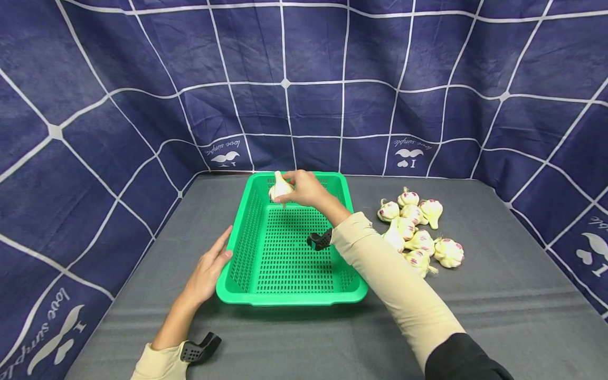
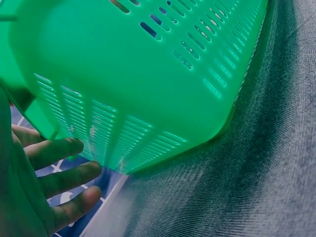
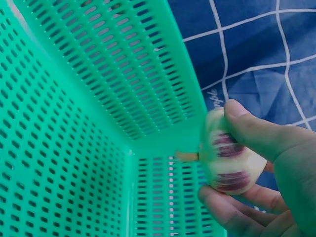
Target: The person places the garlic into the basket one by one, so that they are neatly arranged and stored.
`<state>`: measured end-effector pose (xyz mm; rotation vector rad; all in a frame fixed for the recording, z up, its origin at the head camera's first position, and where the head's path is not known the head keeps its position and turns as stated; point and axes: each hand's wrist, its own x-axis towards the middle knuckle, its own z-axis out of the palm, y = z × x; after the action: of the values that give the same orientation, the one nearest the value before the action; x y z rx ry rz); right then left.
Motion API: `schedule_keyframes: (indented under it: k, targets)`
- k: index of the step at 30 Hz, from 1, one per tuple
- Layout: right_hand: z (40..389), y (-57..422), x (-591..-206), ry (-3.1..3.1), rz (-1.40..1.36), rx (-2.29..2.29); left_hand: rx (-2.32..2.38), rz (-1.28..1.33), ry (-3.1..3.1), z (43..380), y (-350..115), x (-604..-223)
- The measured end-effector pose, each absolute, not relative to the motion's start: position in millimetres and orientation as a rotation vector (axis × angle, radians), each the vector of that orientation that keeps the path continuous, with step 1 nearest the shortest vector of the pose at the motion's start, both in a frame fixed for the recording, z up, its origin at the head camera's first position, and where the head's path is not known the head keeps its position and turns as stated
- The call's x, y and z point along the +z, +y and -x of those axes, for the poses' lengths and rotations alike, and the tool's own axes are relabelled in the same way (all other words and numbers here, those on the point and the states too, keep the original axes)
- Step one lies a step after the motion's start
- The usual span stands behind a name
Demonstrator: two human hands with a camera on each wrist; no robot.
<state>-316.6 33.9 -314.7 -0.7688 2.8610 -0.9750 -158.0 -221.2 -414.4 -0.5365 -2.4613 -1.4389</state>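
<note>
A green perforated plastic basket [image 1: 294,264] stands on the grey cloth. Over its far left corner, my right hand [image 1: 306,189] pinches a garlic bulb [image 1: 279,191] between thumb and fingers. The right wrist view shows this white bulb's purple streaks [image 3: 231,165] and its stubby root tip, above the basket's slotted wall. My left hand [image 1: 209,272] lies along the basket's left rim, thumb by the edge. In the left wrist view its fingers [image 2: 74,173] are spread and straight beside the basket's outer wall.
Several garlic bulbs [image 1: 412,229] lie in a loose cluster on the grey cloth [image 1: 503,295] to the right of the basket. A dark blue curtain with white grid lines [image 1: 313,111] hangs behind and along both sides. Each wrist wears a black camera mount [image 1: 201,348].
</note>
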Motion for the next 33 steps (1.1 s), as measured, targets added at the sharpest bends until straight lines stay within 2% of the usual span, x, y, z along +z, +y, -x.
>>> schedule_keyframes:
  k: [6, 16, 33]
  targets:
    - [321, 27, -323, 2.899, 0.750, -0.962, -1.448, 0.551, -2.448, 158, -221, -415]
    - [329, 21, -340, 2.885, 0.565, -0.843, -1.455, 0.556, -2.448, 159, -222, -415]
    - [340, 13, -357, 2.796, 0.543, -0.858, -1.436, 0.568, -2.444, 160, -223, -415]
